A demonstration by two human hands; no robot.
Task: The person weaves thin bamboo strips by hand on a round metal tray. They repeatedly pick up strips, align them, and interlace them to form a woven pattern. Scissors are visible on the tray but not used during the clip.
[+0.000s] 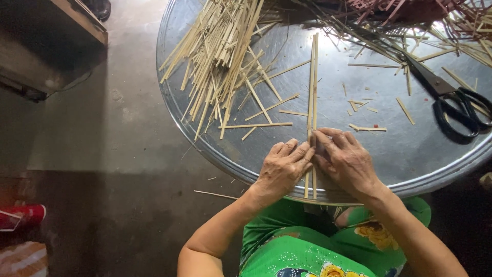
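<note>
One round shiny metal tray (256, 159), one pair of black-handled scissors (451, 100), two bare hands, bamboo slivers too many to count

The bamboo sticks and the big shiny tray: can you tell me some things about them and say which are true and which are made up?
1. Both hands, left hand and right hand, press on a few long bamboo strips. True.
2. The scissors are in the right hand. False: they lie on the round metal tray, off to the right.
3. A loose pile of bamboo sticks lies on the tray's left part. True.
4. The tray is square and wooden. False: it is round, shiny metal.
</note>
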